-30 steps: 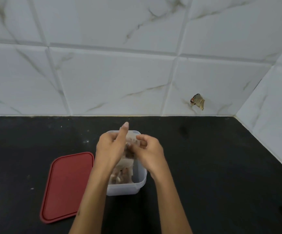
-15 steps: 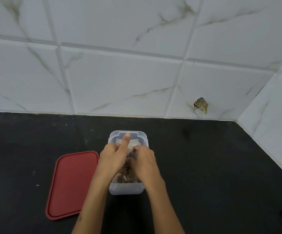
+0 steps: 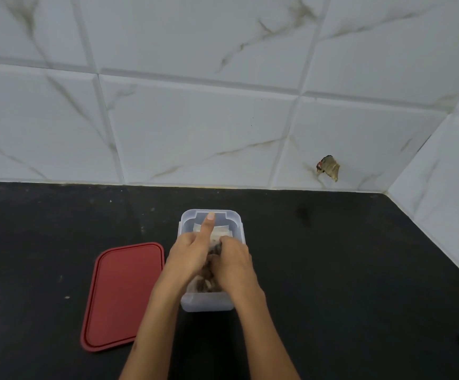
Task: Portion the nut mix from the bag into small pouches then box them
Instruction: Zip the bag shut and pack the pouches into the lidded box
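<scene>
Pouch in one box, two hands, one lid.

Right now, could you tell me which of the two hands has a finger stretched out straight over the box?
The left hand: its forefinger points toward the box's far rim, while the right hand's fingers are curled.

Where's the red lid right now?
In the head view the red lid lies flat on the black counter, just left of the clear box the hands are working in, beside the left forearm.
</scene>
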`<action>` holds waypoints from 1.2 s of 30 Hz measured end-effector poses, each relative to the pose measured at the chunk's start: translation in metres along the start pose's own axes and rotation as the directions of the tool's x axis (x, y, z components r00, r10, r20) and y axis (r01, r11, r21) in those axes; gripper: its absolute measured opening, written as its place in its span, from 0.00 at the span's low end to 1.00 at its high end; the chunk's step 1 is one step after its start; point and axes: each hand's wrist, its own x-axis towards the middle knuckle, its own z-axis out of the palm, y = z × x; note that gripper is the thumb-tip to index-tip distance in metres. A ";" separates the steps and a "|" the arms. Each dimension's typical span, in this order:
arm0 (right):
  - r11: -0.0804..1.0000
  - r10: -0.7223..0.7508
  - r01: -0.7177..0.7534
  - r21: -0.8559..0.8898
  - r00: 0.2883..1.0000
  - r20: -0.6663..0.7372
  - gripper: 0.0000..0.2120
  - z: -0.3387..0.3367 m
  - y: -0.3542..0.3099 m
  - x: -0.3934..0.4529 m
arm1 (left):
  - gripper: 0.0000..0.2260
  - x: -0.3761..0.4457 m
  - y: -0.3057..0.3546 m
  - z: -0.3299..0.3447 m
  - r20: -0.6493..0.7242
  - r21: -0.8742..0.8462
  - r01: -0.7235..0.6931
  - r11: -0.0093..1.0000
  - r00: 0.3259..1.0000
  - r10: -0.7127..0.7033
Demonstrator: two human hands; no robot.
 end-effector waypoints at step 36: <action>0.999 0.032 -0.039 0.018 0.955 0.293 0.30 0.106 -0.058 -0.022 | 0.39 0.019 -0.076 -0.113 -0.506 0.299 0.595 0.746 0.762 -0.404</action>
